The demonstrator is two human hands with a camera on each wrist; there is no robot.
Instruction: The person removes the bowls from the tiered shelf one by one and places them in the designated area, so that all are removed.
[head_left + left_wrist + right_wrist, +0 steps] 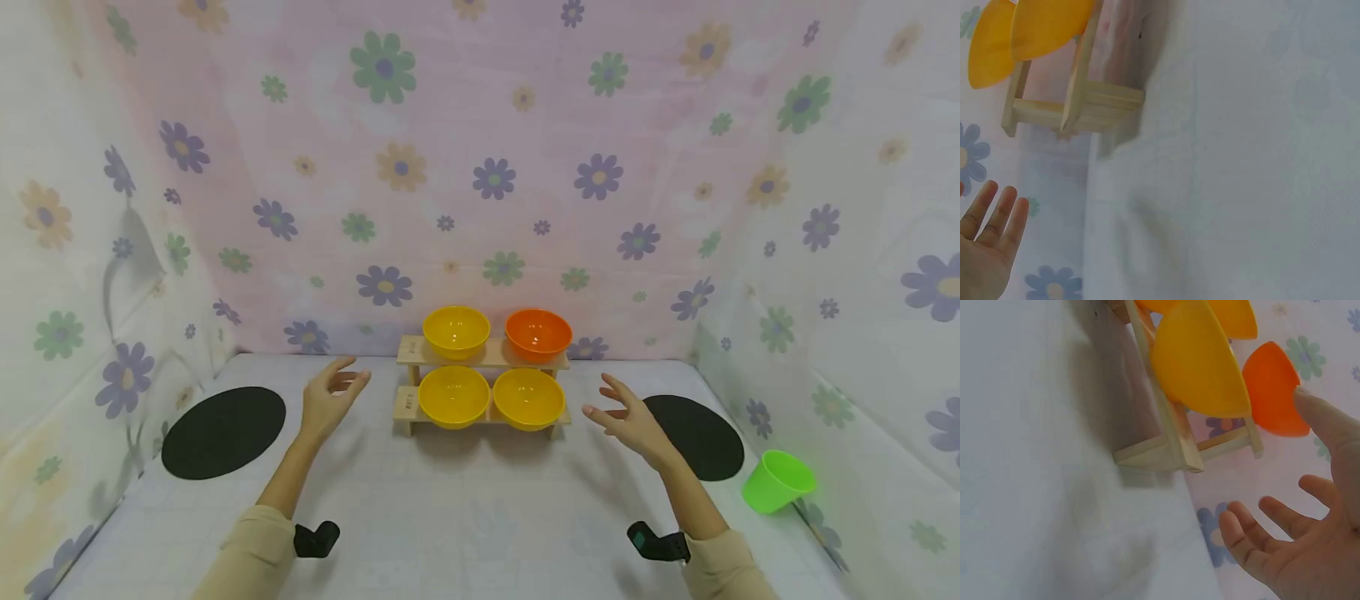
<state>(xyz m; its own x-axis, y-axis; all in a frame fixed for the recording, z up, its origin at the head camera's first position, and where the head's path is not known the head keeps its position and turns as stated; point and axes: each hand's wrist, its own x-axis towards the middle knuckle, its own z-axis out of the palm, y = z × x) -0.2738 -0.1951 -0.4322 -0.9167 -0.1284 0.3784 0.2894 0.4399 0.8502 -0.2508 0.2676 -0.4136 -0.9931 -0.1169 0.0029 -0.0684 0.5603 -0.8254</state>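
A two-tier wooden rack [480, 418] stands at the back middle of the table with bowls on it. On its upper tier sit a yellow bowl [456, 332] and, to the right, an orange bowl [538, 335]. The lower tier bears two more yellow bowls, one at left [453, 397] and one at right [528, 400]. My left hand [330, 402] hovers left of the rack, fingers loosely bent, holding nothing. To the right of the rack my right hand [630, 423] is raised, its fingers spread and apart from the bowls; the right wrist view shows it near the orange bowl [1274, 390].
A black round mat [223, 433] lies at the left of the white table, and another black mat [697, 437] lies at the right, partly behind my right arm. A green cup [778, 482] stands tilted near the right edge. Flowered cloth [480, 125] surrounds the table.
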